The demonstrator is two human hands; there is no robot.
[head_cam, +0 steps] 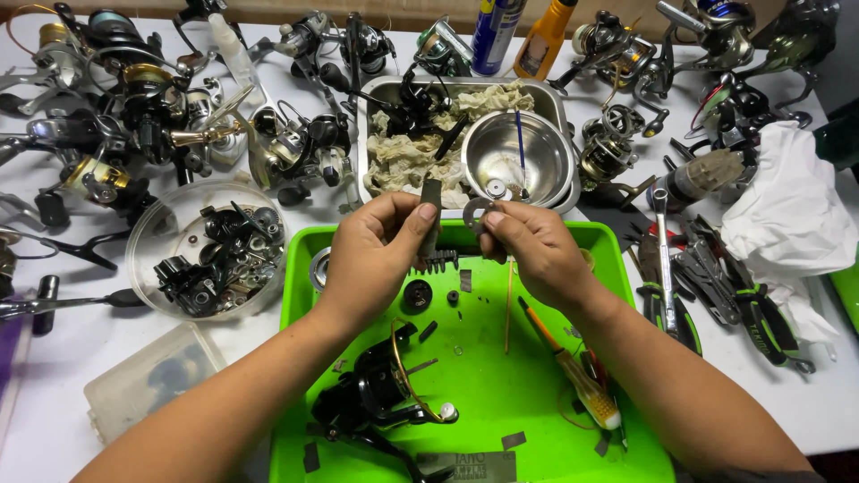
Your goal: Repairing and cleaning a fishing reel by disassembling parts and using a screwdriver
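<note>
My left hand (376, 255) pinches a dark, flat, narrow metal part (431, 201) upright between thumb and fingers. My right hand (532, 246) holds a small grey ring-shaped washer (474, 212) right next to that part. Both hands hover over the far end of a bright green tray (488, 394). In the tray lie a black fishing reel (380, 398) with a gold bail wire, a small black gear (417, 293), a thin stick and a brush-like tool (577, 380).
A steel bowl (523, 156) sits in a metal pan with rags (403, 152) behind the tray. A clear round dish of black reel parts (210, 255) stands left. Several reels crowd the back. Pliers (716, 286) and a crumpled white cloth (787, 215) lie right.
</note>
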